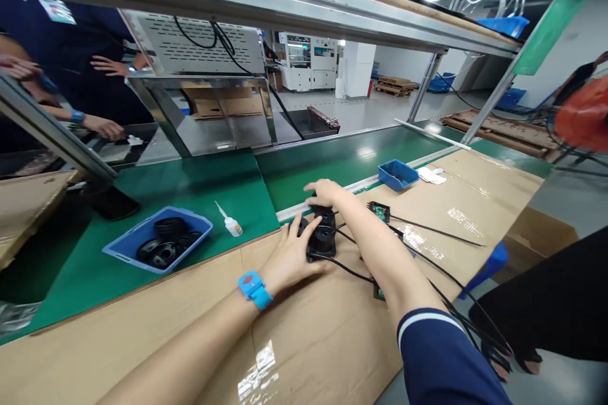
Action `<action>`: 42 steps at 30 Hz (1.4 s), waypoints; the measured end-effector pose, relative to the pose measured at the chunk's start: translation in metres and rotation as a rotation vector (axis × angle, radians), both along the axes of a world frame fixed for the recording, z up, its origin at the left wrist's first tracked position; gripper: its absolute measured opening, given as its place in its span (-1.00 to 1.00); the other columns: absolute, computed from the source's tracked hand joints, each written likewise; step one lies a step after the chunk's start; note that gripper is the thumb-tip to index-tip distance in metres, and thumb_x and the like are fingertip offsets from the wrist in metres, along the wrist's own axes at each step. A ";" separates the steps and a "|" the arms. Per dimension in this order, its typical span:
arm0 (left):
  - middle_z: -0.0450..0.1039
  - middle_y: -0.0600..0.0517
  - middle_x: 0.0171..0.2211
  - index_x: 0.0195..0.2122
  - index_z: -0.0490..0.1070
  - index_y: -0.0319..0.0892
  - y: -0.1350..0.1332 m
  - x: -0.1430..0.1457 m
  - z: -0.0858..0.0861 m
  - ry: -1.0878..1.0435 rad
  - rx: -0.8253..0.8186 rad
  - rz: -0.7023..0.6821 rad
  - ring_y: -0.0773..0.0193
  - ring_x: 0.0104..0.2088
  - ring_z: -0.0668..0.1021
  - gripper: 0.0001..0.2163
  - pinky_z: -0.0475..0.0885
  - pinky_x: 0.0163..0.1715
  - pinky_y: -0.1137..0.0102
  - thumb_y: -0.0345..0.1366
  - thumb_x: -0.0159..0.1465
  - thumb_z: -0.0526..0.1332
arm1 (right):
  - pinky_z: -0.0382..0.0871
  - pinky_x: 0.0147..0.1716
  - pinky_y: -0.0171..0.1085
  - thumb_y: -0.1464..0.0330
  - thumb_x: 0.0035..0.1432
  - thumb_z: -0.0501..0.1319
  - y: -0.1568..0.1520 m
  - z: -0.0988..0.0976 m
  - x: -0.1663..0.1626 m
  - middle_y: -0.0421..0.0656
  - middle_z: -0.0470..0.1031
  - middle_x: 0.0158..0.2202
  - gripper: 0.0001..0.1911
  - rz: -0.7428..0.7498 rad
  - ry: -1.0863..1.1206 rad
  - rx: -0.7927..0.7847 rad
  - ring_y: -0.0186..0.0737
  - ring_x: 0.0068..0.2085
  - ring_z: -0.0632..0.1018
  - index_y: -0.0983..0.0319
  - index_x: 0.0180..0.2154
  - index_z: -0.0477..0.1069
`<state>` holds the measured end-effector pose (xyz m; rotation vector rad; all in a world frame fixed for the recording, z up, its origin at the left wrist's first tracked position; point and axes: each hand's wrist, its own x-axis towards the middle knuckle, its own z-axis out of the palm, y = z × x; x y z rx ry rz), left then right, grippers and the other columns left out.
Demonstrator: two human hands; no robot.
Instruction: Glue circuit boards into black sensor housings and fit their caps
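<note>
A cluster of black round plastic housings (pixel 325 237) with black cables stands on the cardboard-covered bench in front of me. My left hand (pixel 297 252), with a blue strap on its wrist, is curled round the near side of these housings, thumb low and fingers over the top. Just beyond it, my right hand (pixel 327 193) reaches over the far end of the cluster and closes on a black housing there, mostly covered by the hand. Right of the housings lies a small green circuit board (pixel 380 211) in a black case; a second board is partly hidden under my right forearm.
On the left, a blue bin (pixel 190 253) holds black ring-shaped parts, beside a white squeeze bottle (pixel 232 226). A smaller blue bin (pixel 398 176) and a white cloth (pixel 431 175) lie farther right. Cables trail rightward. A metal frame crosses overhead; other people stand left and right.
</note>
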<state>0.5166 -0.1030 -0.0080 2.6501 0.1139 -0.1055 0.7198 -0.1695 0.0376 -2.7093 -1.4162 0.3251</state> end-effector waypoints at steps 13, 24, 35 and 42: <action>-0.07 -0.20 0.45 0.35 0.23 -0.10 -0.001 0.071 -0.005 -0.152 -0.053 -0.259 -0.10 0.40 0.20 -0.29 0.27 0.32 0.13 -0.20 0.18 0.41 | 0.43 0.10 -0.02 0.23 0.33 0.27 -0.075 0.002 0.038 0.01 0.51 0.03 -0.66 -0.366 -0.088 -0.300 -0.11 0.06 0.54 0.30 0.03 0.48; -0.26 -0.16 0.49 0.44 0.07 -0.10 0.033 0.019 -0.040 -0.365 -0.045 -0.423 -0.05 0.49 -0.12 -0.22 0.01 0.44 0.04 -0.09 0.26 0.37 | 0.09 0.30 0.17 -0.20 0.34 -0.04 -0.104 0.002 -0.013 0.08 0.04 0.44 -0.23 -0.252 -0.169 -0.063 0.13 0.43 0.13 0.06 0.39 0.16; 0.09 -0.19 0.41 0.40 0.19 -0.22 -0.013 0.106 -0.038 -0.427 0.102 -0.362 -0.06 0.47 -0.03 -0.37 0.02 0.43 0.07 -0.11 0.36 0.27 | -0.02 0.29 0.33 0.18 0.25 0.26 -0.135 -0.036 -0.061 0.14 0.09 0.41 -0.18 -0.223 -0.444 -0.009 0.26 0.40 0.16 0.35 0.41 0.07; -0.23 -0.21 0.49 0.49 -0.05 -0.20 -0.018 0.018 -0.010 -0.411 0.305 -0.230 -0.21 0.47 -0.07 -0.04 -0.04 0.39 -0.12 -0.04 0.18 0.43 | 0.22 0.16 0.19 0.19 0.42 0.04 -0.127 -0.033 -0.119 0.09 0.44 0.19 -0.53 -0.028 -0.743 0.544 0.21 0.11 0.50 0.30 0.20 0.38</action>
